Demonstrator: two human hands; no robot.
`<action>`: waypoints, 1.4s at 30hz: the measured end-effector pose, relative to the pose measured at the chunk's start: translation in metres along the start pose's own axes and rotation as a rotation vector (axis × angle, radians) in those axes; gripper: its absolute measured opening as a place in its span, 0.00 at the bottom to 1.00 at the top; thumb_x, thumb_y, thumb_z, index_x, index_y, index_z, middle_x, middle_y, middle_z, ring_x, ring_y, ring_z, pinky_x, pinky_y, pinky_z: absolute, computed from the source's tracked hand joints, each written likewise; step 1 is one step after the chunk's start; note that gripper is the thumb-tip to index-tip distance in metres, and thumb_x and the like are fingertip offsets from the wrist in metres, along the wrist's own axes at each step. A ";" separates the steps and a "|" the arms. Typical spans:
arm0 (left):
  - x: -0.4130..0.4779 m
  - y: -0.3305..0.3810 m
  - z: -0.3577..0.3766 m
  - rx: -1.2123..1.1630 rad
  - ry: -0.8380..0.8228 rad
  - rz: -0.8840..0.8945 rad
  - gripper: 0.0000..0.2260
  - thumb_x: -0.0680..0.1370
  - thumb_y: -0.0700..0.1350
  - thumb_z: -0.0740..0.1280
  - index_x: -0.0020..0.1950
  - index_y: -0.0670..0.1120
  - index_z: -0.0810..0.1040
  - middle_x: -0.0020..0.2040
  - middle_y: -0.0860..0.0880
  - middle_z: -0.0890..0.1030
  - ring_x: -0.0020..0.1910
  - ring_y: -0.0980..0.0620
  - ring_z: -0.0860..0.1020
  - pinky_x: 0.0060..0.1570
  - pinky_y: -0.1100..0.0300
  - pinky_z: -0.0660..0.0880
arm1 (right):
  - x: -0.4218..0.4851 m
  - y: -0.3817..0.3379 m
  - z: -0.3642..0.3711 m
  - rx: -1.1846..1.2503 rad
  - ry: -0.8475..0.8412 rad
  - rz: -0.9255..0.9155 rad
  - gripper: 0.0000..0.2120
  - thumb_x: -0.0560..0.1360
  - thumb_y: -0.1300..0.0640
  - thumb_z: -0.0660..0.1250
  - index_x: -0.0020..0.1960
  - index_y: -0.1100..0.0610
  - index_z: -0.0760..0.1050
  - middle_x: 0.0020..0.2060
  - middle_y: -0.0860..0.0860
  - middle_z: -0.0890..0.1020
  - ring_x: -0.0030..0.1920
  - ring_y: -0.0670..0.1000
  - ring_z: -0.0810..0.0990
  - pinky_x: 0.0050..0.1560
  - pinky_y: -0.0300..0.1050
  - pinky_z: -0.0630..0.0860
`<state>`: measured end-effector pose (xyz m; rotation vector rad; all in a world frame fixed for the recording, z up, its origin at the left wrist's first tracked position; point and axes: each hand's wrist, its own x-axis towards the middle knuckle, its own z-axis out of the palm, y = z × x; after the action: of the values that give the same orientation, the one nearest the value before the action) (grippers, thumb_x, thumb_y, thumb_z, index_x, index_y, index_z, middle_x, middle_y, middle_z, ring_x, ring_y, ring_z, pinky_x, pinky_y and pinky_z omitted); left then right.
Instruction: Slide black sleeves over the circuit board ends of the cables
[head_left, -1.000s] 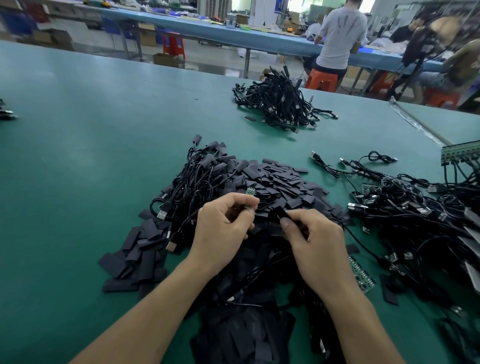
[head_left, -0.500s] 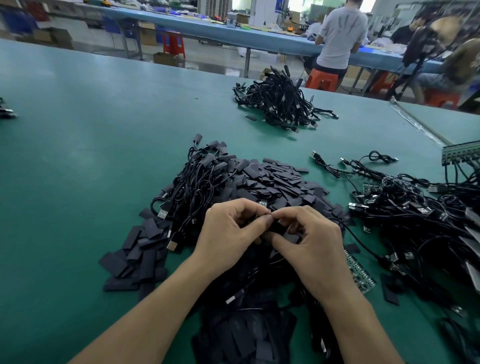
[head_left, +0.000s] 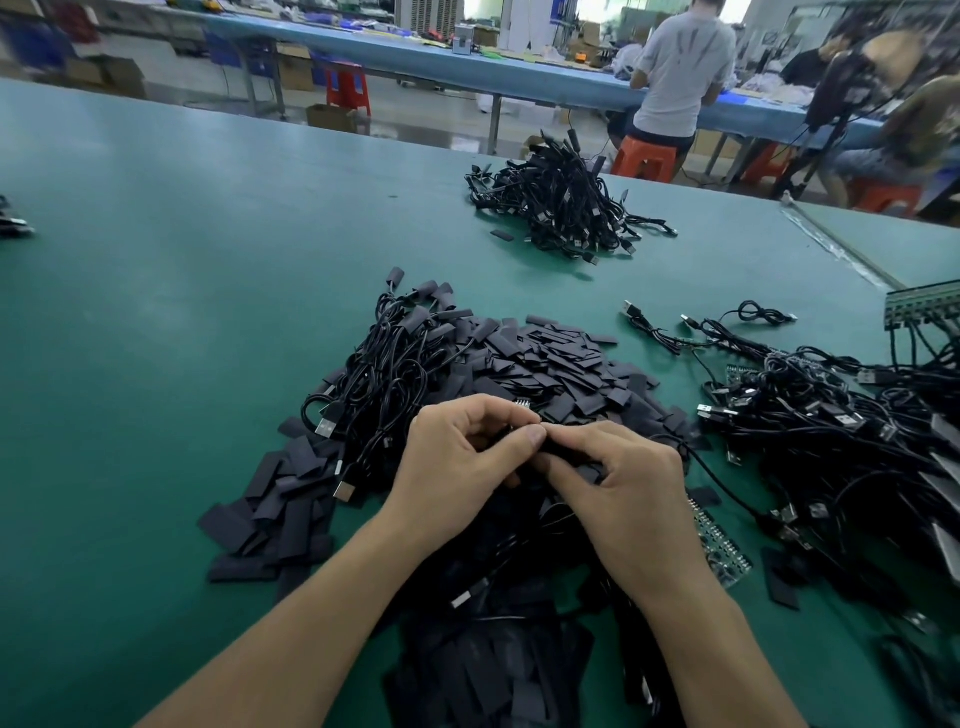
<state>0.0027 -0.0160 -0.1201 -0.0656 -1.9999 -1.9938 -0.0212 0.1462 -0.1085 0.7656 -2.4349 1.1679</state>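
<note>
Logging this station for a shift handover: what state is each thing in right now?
left hand: pinching the circuit board end
right hand: pinching a black sleeve
black sleeve: at the board, how far on is hidden
loose sleeves: flat, empty, piled
far cable bundle: heaped, apart from the hands
right cables: tangled

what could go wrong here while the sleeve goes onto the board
1. The left hand and right hand hide most of the sleeve, so the circuit board pins showing above them might snag its edge unseen.
2. The cable trails from the right hand toward the tangle of cables; a pull may drag neighbours along.
</note>
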 end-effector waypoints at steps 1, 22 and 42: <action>0.000 0.000 0.000 -0.004 0.002 -0.002 0.05 0.75 0.37 0.74 0.44 0.48 0.85 0.37 0.48 0.85 0.32 0.57 0.81 0.32 0.65 0.77 | 0.000 0.000 0.000 0.005 -0.003 0.002 0.12 0.72 0.56 0.77 0.55 0.50 0.85 0.44 0.41 0.84 0.47 0.40 0.81 0.48 0.38 0.78; 0.004 -0.003 -0.004 0.010 0.183 -0.027 0.12 0.79 0.33 0.67 0.49 0.50 0.84 0.42 0.49 0.85 0.35 0.53 0.83 0.30 0.65 0.76 | 0.000 -0.001 -0.008 -0.229 -0.132 0.257 0.11 0.68 0.49 0.75 0.50 0.47 0.84 0.39 0.41 0.78 0.44 0.46 0.78 0.50 0.52 0.78; 0.003 -0.005 -0.003 0.073 0.182 -0.001 0.11 0.79 0.32 0.67 0.48 0.46 0.84 0.41 0.46 0.85 0.35 0.52 0.84 0.32 0.64 0.77 | 0.001 0.002 0.000 -0.089 0.117 0.213 0.04 0.75 0.58 0.71 0.47 0.50 0.83 0.37 0.39 0.80 0.37 0.41 0.78 0.41 0.32 0.70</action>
<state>-0.0014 -0.0193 -0.1243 0.1296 -1.9542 -1.8526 -0.0233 0.1470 -0.1089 0.4083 -2.4972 1.1337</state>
